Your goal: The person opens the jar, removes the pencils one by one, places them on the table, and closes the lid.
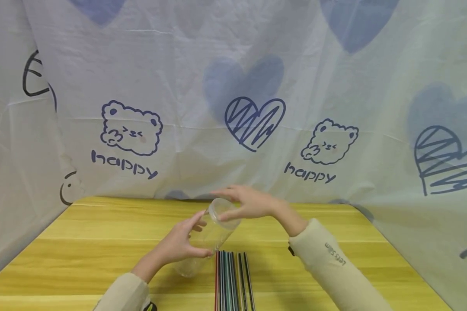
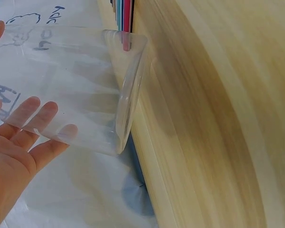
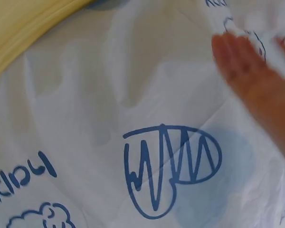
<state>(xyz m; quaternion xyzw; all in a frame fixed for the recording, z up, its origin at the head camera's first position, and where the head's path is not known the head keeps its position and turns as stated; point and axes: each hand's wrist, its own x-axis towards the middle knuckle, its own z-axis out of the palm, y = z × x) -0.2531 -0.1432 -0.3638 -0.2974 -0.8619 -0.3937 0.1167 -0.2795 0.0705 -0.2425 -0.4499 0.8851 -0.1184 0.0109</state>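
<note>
My left hand grips a clear plastic jar round its side and holds it tilted, base toward the lower left. In the left wrist view, fingers of the left hand press the wall of the clear jar, whose base faces right. My right hand is at the jar's upper end, fingers and thumb spread above and beside the whitish round rim. In the right wrist view the right hand is blurred, its fingers extended; the jar is not seen there.
Several thin, long coloured sticks lie side by side on the yellow wood-grain table, just nearer than the jar. A white cloth printed with hearts and bears hangs behind the table and at both sides.
</note>
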